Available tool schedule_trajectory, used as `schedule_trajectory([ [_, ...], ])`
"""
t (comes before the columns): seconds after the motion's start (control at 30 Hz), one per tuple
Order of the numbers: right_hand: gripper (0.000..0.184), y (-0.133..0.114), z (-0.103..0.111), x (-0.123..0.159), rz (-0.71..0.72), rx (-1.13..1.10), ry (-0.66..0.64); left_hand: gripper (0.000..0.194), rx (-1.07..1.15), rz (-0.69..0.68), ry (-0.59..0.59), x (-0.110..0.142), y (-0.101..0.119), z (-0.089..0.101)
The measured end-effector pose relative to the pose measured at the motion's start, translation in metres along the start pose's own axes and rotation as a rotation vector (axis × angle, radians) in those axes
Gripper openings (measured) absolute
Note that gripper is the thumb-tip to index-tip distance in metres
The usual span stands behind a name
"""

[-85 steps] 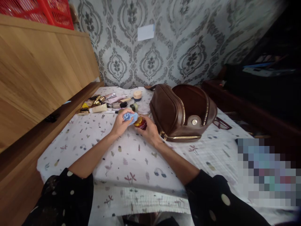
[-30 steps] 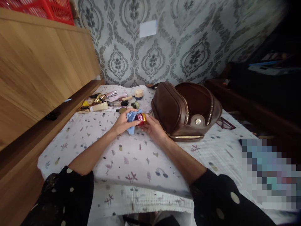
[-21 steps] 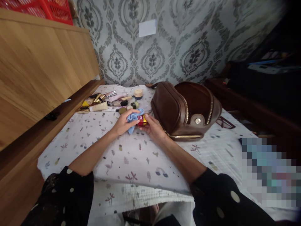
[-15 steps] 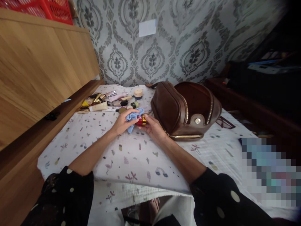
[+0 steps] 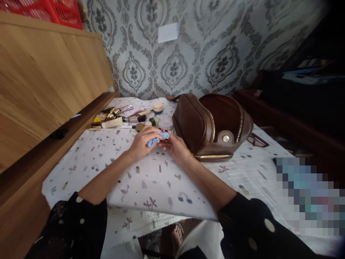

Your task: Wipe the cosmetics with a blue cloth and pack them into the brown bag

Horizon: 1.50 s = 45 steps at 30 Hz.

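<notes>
My left hand [image 5: 144,141] is closed on a crumpled blue cloth [image 5: 155,140], pressing it against a small red and gold container [image 5: 164,131]. Most of the container is covered by the cloth and fingers. From the other side, my right hand [image 5: 175,146] grips the container. Both hands meet over the white printed cloth [image 5: 151,176] on the table. Just right of them stands a brown leather bag [image 5: 194,122], its zipped top gaping. Beyond my left hand lie a cream tube [image 5: 112,123], a round jar [image 5: 157,107] and several other cosmetics.
A wooden cabinet [image 5: 54,64] borders the left side, with a red basket [image 5: 64,14] on top. Glasses [image 5: 258,140] lie right of the bag. A blurred-out patch [image 5: 307,194] covers something at the right. Patterned wallpaper [image 5: 172,68] closes off the back.
My left hand has rolled over with the blue cloth, shifting it right across the container. The red container has turned in my fingers and is now mostly hidden. My right hand stays nearly in place.
</notes>
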State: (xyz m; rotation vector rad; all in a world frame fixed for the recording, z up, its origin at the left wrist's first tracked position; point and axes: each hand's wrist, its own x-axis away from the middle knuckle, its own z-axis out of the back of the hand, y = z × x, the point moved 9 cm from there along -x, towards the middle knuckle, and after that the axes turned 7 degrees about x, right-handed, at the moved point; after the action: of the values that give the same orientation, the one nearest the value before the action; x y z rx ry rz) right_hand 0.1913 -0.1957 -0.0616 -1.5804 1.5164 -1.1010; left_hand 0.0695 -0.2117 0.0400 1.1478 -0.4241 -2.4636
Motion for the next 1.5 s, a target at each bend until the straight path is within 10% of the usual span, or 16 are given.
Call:
schedule_trajectory([
  [1.0, 0.036, 0.005, -0.011, 0.011, -0.287, -0.158, -0.021, 0.013, -0.037, 0.071, 0.11, 0.003, -0.027, 0.007],
  [1.5, 0.03, -0.006, -0.007, 0.01, -0.072, 0.175, 0.038, 0.019, 0.031, 0.012, 0.115, 0.002, -0.018, 0.009],
])
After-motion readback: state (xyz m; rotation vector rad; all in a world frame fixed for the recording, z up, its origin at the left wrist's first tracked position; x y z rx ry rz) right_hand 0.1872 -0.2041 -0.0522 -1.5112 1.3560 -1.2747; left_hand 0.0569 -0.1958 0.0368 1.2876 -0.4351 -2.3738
